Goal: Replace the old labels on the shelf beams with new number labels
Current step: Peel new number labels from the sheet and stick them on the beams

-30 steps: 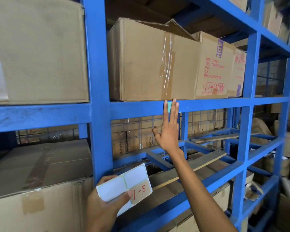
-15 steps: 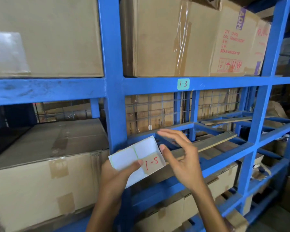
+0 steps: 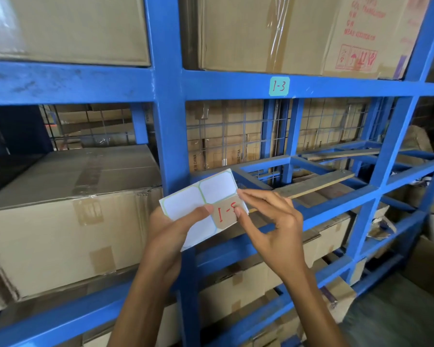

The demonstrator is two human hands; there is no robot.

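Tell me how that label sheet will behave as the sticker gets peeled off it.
The label sheet looks thin and light, so it will likely flex. The left hand thumb pins it; the right hand pinches the sticker, which will probably curl.

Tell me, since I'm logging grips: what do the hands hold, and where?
The left hand holds the label sheet by its lower edge, thumb on top. The right hand pinches the "1-5" label at its right edge.
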